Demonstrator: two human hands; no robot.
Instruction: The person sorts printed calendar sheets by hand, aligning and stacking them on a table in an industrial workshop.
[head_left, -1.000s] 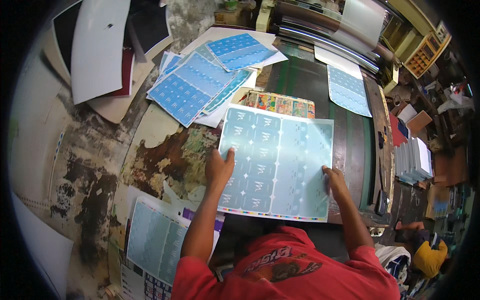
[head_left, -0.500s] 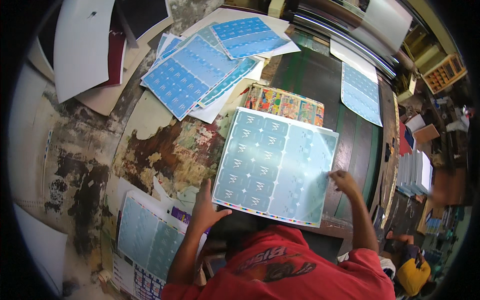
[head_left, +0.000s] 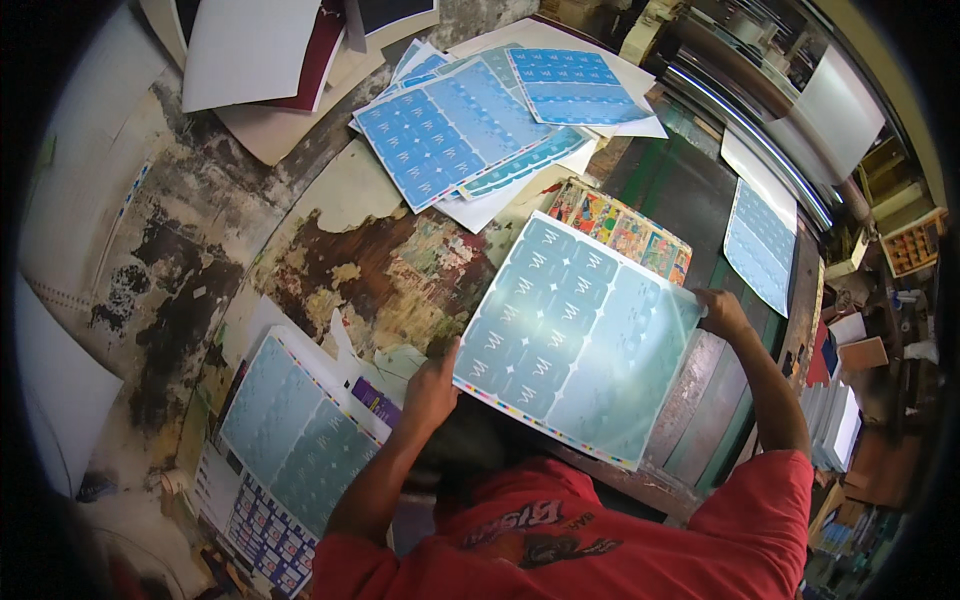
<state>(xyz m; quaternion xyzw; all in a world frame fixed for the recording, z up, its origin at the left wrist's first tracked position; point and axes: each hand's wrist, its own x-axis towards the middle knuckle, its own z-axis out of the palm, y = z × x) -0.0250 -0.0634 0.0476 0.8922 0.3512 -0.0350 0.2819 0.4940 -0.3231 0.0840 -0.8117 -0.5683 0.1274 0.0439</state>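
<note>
A large printed sheet (head_left: 575,330) in pale teal and blue, with rows of label shapes and a colour strip along its near edge, is in front of me, tilted. My left hand (head_left: 432,392) is closed on its near left corner, thumb up along the edge. At the far right corner, my right hand (head_left: 722,313) pinches the sheet with closed fingers. Beyond the sheet, partly covered by it, lies a colourful comic-style printed stack (head_left: 625,232) on the machine bed.
Blue printed sheets (head_left: 450,130) lie fanned at the far left. Another printed sheet (head_left: 760,245) rests near the metal roller (head_left: 745,140) at right. More prints (head_left: 300,420) are by my left forearm. White and dark boards (head_left: 255,50) lean at the upper left. Paint peels off the worn table (head_left: 370,260).
My left hand has gone from open beside the sheet to closed on its corner. The right hand has moved up the right edge to the far corner. The view has shifted too.
</note>
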